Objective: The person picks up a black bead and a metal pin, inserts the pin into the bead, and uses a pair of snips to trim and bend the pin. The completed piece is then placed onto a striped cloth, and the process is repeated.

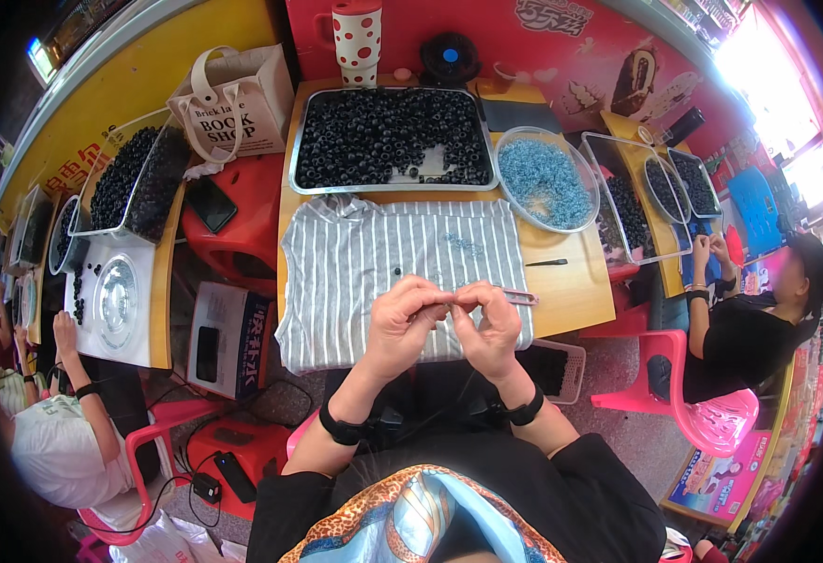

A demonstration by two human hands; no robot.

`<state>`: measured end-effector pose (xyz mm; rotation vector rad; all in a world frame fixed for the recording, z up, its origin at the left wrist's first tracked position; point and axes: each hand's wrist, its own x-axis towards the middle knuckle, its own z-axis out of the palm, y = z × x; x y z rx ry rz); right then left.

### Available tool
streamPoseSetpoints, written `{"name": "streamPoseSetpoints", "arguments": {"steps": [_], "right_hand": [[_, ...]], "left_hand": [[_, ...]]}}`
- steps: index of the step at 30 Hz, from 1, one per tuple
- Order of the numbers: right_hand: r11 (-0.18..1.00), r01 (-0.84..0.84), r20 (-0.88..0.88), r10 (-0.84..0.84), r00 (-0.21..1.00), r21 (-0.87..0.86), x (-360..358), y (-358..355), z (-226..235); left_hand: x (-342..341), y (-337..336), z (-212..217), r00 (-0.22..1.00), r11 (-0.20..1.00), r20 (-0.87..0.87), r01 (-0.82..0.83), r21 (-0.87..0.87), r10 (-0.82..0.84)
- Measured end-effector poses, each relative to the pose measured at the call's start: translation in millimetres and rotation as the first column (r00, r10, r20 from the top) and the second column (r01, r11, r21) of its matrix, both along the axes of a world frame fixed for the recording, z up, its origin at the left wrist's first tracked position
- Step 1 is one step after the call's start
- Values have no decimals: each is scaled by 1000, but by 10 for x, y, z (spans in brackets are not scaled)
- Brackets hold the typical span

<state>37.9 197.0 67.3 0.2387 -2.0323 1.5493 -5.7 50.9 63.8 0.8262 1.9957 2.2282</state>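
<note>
Wooden table [575, 300], partly covered by a striped cloth [402, 249]. At its far edge, a metal tray [391, 183] of black beads; beside it, a clear bowl [522, 208] of blue beads. Left hand [402, 324] and right hand [489, 324] meet over the cloth, fingertips pinched together on something too small to identify. A thin tool [521, 298] lies just right of them.

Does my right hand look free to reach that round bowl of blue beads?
Probably not at once: the right hand is pinched together with the left hand on something small. Otherwise only bare table and a dark stick lie before the bowl.
</note>
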Motion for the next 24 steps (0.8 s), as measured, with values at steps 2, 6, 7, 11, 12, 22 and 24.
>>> {"name": "streamPoseSetpoints", "arguments": {"steps": [2, 6, 7, 11, 12, 22, 24], "right_hand": [[1000, -1, 2, 1, 1000, 2, 8, -1, 2], [999, 9, -21, -8, 1000, 51, 11, 17, -18], [999, 9, -21, -7, 1000, 51, 7, 20, -18], [992, 28, -106, -15, 994, 125, -19, 25, -15], [990, 31, -125, -14, 992, 136, -24, 25, -13], [975, 29, -193, 14, 981, 218, -42, 36, 26], [977, 23, -186, 17, 982, 211, -41, 37, 22]], "left_hand": [[12, -5, 13, 1000, 1000, 17, 1, -6, -1], [14, -7, -1, 1000, 999, 26, -7, -39, 8], [13, -2, -9, 1000, 998, -4, -23, -56, 23], [2, 7, -33, 999, 997, -23, -37, -70, 36], [-2, 6, -42, 999, 997, -23, -38, -70, 36], [-3, 18, -17, 981, 1000, 193, 24, 1, -24], [-3, 20, -39, 982, 1000, 188, 30, 7, -31]]}}
